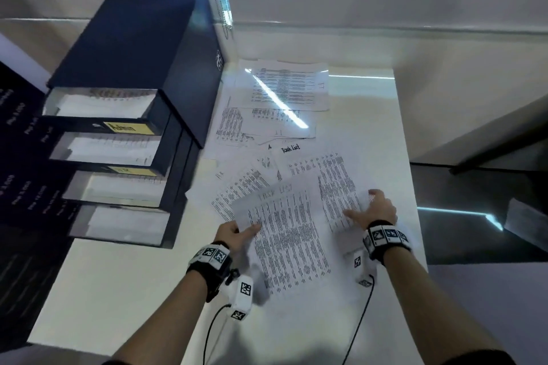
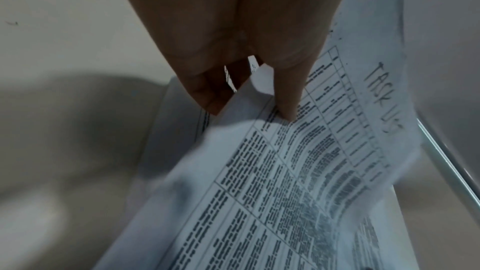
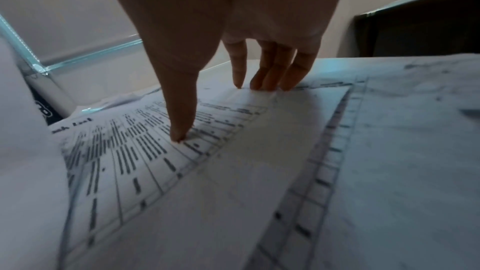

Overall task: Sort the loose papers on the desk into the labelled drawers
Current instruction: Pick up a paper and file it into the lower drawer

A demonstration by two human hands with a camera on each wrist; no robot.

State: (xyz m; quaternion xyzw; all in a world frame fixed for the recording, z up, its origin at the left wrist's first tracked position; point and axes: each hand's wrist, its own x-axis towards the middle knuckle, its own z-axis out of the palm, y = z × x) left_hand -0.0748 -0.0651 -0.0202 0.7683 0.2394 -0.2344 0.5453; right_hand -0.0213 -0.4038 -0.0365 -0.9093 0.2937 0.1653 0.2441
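Observation:
Several printed sheets lie spread over the white desk (image 1: pixel 118 290). My left hand (image 1: pixel 247 227) pinches the left edge of a table sheet headed "Task List" (image 1: pixel 287 231), which is lifted and bowed. In the left wrist view the thumb and fingers (image 2: pixel 288 110) clamp that sheet (image 2: pixel 298 171). My right hand (image 1: pixel 370 210) presses with straight, spread fingers on a neighbouring printed sheet (image 1: pixel 338 187); its thumb and fingertips (image 3: pixel 259 83) touch the paper (image 3: pixel 145 151). The dark blue drawer unit (image 1: pixel 142 47) stands at the left with several drawers pulled out, one labelled "Admin" (image 1: pixel 130 127).
More loose sheets (image 1: pixel 281 89) lie at the back near the wall, and one headed "Task List" (image 1: pixel 290 149) lies mid-desk. The desk's right edge (image 1: pixel 415 192) drops to a dark floor. Cables hang from both wrist cameras.

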